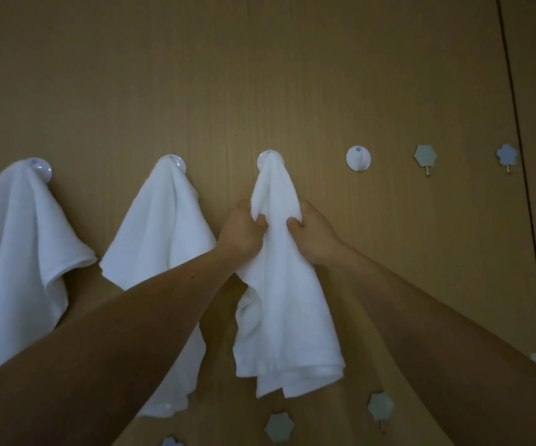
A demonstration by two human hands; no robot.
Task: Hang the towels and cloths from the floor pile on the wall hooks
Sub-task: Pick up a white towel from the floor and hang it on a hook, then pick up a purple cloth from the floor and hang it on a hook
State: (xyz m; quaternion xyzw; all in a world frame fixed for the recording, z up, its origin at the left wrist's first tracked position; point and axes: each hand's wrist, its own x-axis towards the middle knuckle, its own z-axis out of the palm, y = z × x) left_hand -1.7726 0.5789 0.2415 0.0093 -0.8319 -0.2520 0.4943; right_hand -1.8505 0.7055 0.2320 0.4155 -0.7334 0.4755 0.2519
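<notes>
In the head view, the left hand (244,230) and the right hand (311,233) are close together, each pinching a fold of the white towel (279,300). The towel's top is sitting over the round hook (270,160) near the middle of the wall (260,75). The far towel (19,236) and the near towel (163,226) are hanging toward the wall's left edge, so I think this step is almost ending. Next the hands are going to need to let go gently, and the empty hook (358,158) just to the right is probably waiting for another cloth.
</notes>
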